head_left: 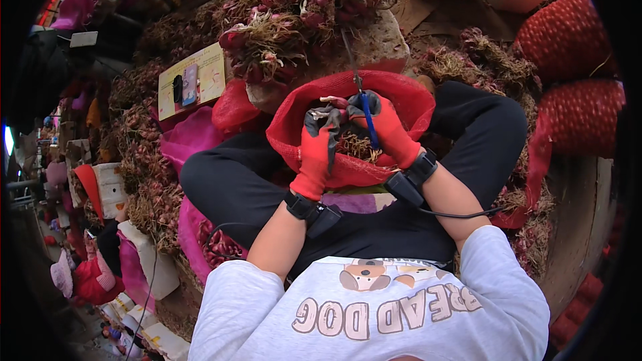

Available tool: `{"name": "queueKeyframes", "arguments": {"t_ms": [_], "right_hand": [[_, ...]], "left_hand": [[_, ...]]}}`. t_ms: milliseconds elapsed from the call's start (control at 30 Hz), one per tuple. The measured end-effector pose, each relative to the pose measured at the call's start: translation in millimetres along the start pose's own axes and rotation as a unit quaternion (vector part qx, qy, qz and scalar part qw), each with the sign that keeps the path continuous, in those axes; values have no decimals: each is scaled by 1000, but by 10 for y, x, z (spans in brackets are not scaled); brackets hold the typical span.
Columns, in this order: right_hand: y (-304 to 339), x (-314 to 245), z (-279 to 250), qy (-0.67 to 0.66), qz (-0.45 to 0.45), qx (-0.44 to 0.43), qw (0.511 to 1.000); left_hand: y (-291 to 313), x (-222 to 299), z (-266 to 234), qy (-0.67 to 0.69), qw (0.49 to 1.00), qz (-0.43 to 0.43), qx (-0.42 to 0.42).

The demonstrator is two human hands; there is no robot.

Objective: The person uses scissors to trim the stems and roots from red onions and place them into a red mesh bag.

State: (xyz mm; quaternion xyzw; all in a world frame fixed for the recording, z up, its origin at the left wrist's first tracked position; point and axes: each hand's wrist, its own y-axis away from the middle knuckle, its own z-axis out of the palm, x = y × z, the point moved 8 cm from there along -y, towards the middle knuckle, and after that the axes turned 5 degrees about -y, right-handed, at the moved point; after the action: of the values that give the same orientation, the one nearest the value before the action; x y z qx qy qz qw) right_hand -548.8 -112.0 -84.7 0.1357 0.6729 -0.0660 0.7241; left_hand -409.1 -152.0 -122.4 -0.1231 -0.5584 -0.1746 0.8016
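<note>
Both of my hands wear red gloves with dark grey palms and meet above an open red mesh bag (284,117) between my knees. My left hand (321,135) is closed on a small purple shallot (339,102) with a pale, dry stem. Close beside it, my right hand (391,130) grips what look like blue-handled scissors (368,117), their thin dark end toward the far side. The bag holds dry, brown root and stem trimmings (358,147). Fingers partly hide the shallot and the tool.
Bunched shallots (304,17) are heaped on a pale block (381,43) ahead. Left of it, a phone (190,85) lies on a yellow box (212,67). More shallots (144,194) surround me. Full red mesh sacks (565,37) stand at right; white foam boxes (150,261) at left.
</note>
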Motion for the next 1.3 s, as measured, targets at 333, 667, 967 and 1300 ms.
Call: {"name": "queueKeyframes", "arguments": {"t_ms": [333, 667, 967, 1300], "right_hand": [[41, -6, -30, -77, 10, 39, 996], [94, -341, 22, 193, -151, 75, 967], [-18, 89, -261, -131, 71, -1, 989], [76, -292, 57, 492, -160, -104, 849]], "left_hand": [[21, 141, 104, 59, 992, -111, 32], [139, 237, 234, -92, 995, 19, 40], [493, 1691, -57, 112, 992, -14, -59], [2850, 1685, -3098, -476, 802, -219, 287]]}}
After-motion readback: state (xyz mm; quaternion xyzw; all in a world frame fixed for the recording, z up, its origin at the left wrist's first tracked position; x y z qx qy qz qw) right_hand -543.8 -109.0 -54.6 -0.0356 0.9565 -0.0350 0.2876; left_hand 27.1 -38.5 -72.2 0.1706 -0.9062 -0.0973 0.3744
